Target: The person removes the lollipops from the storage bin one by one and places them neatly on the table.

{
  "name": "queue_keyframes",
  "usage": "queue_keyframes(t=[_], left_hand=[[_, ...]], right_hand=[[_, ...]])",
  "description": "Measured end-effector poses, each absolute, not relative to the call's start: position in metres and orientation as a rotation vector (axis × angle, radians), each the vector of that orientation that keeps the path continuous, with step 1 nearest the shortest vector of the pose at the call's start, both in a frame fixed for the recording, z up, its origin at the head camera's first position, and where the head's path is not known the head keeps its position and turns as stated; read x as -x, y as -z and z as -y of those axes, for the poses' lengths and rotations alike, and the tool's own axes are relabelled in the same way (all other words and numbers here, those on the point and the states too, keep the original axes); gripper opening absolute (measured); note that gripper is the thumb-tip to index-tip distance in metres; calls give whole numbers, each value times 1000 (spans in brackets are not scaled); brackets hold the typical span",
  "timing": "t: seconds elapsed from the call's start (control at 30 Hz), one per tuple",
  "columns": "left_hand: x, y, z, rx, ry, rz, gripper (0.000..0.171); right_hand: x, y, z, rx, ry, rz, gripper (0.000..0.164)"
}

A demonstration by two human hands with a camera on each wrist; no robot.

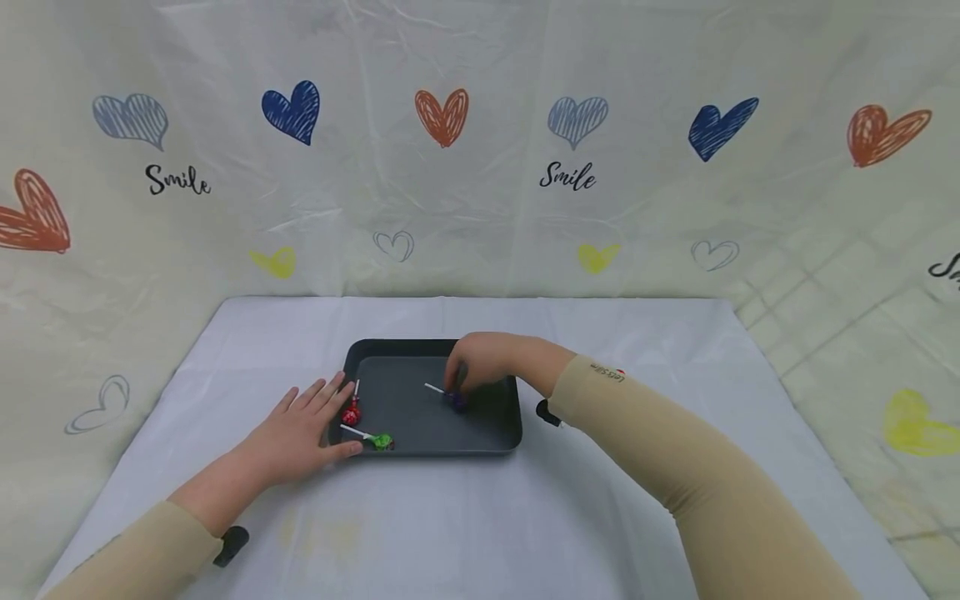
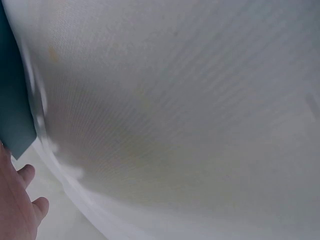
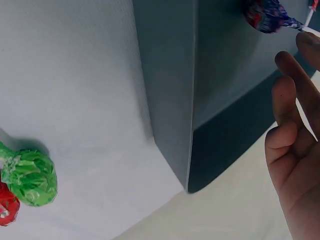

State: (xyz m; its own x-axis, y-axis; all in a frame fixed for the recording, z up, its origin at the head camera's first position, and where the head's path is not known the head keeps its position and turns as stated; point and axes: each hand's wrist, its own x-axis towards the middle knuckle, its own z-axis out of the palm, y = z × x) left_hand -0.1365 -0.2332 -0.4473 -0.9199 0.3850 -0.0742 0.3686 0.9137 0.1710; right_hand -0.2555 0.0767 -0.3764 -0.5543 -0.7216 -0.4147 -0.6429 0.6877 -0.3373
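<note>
A dark grey tray [image 1: 408,375] lies on the white-covered table. My right hand [image 1: 483,362] reaches over it from the right and pinches a lollipop with a purple wrapper [image 1: 455,402] near where its white stick meets the wrapper. In the right wrist view this purple lollipop [image 3: 267,15] hangs inside the tray wall. My left hand [image 1: 303,437] rests at the tray's left edge with its fingers spread. Close beside it in the tray are a red lollipop [image 1: 351,412] and a green lollipop [image 1: 381,442]. The left wrist view catches only part of that hand [image 2: 17,200].
Outside the tray on its right, another green lollipop [image 3: 31,177] and a red lollipop [image 3: 7,206] lie on the table; my right arm mostly hides them in the head view. Behind the table hangs a pale curtain [image 1: 480,200] printed with hearts.
</note>
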Motion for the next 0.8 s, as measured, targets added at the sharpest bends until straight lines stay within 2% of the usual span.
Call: queue_keyframes(t=[0.3, 0.63, 0.8], left_hand=[[135, 447, 234, -589, -233, -2984, 102], [139, 451, 235, -586, -215, -2976, 103], [137, 448, 233, -574, -222, -2976, 102]], right_hand=[[257, 379, -82, 998, 203, -2377, 19], [258, 387, -80, 1000, 145, -2373, 25], [257, 391, -77, 1006, 104, -2371, 20]])
